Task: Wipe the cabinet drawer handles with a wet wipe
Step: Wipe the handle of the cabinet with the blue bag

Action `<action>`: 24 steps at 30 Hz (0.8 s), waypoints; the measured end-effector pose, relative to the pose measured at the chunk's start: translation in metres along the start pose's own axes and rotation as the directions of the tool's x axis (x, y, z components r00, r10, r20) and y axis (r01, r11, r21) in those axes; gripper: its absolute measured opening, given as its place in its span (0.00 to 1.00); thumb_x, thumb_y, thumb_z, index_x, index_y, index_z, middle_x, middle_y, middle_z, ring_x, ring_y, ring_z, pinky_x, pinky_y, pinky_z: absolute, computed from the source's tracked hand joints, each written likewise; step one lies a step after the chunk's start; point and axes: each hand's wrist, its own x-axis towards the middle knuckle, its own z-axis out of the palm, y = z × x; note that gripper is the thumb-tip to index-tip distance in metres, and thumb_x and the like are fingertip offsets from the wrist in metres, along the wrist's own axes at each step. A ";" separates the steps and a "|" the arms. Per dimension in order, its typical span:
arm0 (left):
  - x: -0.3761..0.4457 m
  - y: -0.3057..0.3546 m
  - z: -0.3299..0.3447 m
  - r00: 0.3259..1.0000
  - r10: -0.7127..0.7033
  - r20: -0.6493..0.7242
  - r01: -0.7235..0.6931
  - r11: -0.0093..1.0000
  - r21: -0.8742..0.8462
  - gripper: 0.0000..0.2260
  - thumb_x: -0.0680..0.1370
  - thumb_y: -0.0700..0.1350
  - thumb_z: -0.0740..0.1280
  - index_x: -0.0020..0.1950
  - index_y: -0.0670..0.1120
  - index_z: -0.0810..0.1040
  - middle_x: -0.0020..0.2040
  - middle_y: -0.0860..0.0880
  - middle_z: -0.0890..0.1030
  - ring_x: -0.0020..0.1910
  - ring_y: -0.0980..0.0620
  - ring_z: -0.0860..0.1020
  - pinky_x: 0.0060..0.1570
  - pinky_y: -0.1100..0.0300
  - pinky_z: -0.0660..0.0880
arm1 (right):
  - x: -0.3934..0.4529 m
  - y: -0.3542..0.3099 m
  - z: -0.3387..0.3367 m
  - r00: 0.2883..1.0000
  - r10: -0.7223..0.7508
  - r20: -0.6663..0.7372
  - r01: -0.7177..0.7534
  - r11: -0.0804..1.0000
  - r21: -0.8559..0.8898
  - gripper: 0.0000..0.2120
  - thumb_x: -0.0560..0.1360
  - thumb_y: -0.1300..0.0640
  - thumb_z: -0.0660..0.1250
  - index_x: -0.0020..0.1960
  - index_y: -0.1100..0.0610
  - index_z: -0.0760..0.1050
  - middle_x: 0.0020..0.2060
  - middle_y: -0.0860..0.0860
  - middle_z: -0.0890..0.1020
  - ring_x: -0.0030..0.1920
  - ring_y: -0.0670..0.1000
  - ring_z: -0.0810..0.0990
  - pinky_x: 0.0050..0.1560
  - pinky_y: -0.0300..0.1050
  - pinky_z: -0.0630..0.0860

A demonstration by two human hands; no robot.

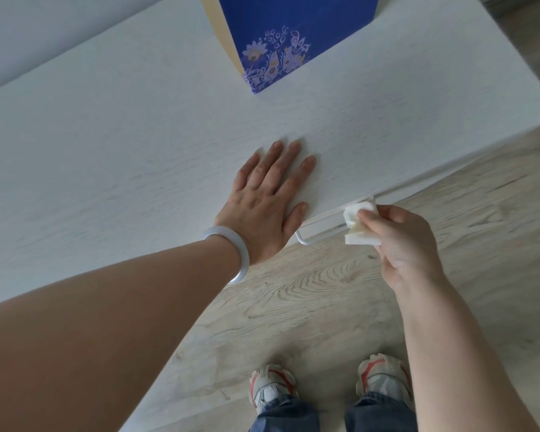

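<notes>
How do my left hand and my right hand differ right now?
The left hand lies flat with straight fingers on the cabinet top; the right hand pinches a wet wipe against the drawer handle. The left wrist wears a pale bangle; the right wrist is bare. Both hands are bare.

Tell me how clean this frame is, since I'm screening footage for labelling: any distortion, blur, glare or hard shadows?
Head view: wide-angle bending curves the cabinet top edges; light is soft and even, no glare; only a faint shadow beside the left hand; the right hand, wet wipe and white handle are sharp enough, though white on white gives low contrast.
</notes>
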 end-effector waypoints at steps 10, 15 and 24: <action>0.000 0.000 0.001 1.000 0.003 -0.007 -0.003 1.000 -0.007 0.27 0.82 0.57 0.48 0.80 0.49 0.53 0.80 0.46 0.53 0.79 0.46 0.49 0.77 0.45 0.50 | -0.011 0.041 0.020 0.962 -0.071 -0.263 0.102 0.989 0.107 0.07 0.69 0.60 0.75 0.38 0.59 0.78 0.36 0.57 0.81 0.38 0.51 0.79 0.41 0.47 0.78; 0.001 0.000 0.000 1.000 0.004 0.001 -0.004 1.000 -0.006 0.27 0.82 0.57 0.48 0.80 0.49 0.52 0.80 0.47 0.52 0.79 0.46 0.49 0.77 0.46 0.49 | 0.002 0.020 0.017 0.984 -0.027 -0.179 0.046 0.994 0.101 0.05 0.69 0.61 0.75 0.39 0.63 0.80 0.38 0.57 0.82 0.38 0.52 0.81 0.41 0.44 0.80; 0.001 0.001 0.000 1.000 0.005 -0.010 -0.005 1.000 -0.010 0.27 0.82 0.57 0.48 0.80 0.49 0.53 0.80 0.47 0.53 0.79 0.46 0.49 0.77 0.46 0.50 | -0.014 0.039 0.023 0.968 0.095 -0.232 -0.018 0.949 0.314 0.08 0.70 0.60 0.75 0.35 0.58 0.78 0.34 0.51 0.80 0.37 0.48 0.78 0.36 0.37 0.75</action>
